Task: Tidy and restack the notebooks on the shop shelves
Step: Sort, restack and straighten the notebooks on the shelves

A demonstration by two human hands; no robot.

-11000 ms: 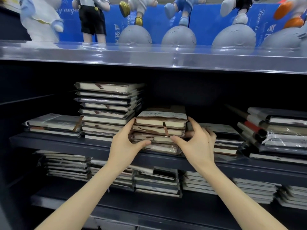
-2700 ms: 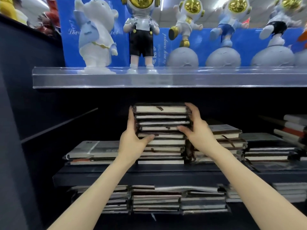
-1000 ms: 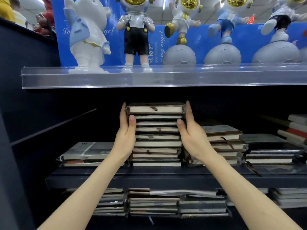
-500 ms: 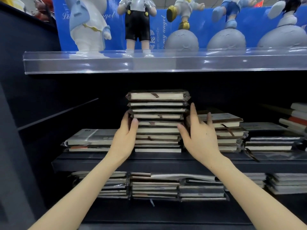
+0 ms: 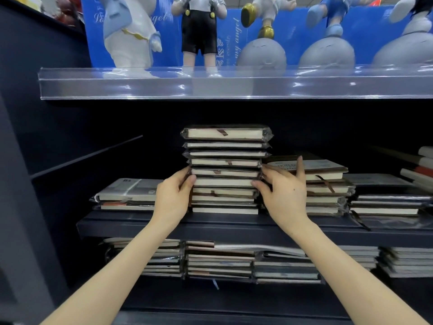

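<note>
A tall stack of plastic-wrapped notebooks (image 5: 225, 174) stands in the middle of the dark middle shelf (image 5: 210, 225). My left hand (image 5: 172, 199) grips its left side about halfway up, thumb on the front edges. My right hand (image 5: 284, 194) holds the right side at the same height, thumb on the front, fingers between this stack and the shorter stack (image 5: 325, 191) beside it, one finger pointing up. The lower notebooks sit slightly uneven.
A low pile of wider notebooks (image 5: 127, 194) lies left of the tall stack, and more piles (image 5: 386, 202) lie to the right. The lower shelf holds several notebook stacks (image 5: 220, 261). A clear-fronted shelf (image 5: 234, 85) above carries figurines (image 5: 199, 26).
Both hands have slid down the sides of the tall stack, from near its top a second ago to its middle, and now close round it. The view has tilted downward.
</note>
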